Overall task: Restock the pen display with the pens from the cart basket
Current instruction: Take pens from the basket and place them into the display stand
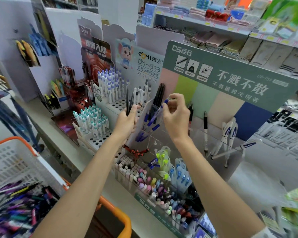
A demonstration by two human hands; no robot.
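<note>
Your left hand (127,121) is curled round two slim black pens (127,100), tips up, just in front of the white DOMI rack (117,104). Its card reads "DOMI 東米 DM-633". Your right hand (175,117) pinches one clear blue-capped pen (159,109) between thumb and fingertips, the other fingers loosely bent. The pen slants over the clear pocket (144,107) at the left edge of the pen display (230,107), whose green header says "DS点石" and "不溅不散". That pocket holds about half a dozen blue-capped pens – too overlapped to count exactly. The cart basket (15,162) – white mesh, orange rim – stands beside the counter's front edge, heaped with mixed pens (21,203).
</note>
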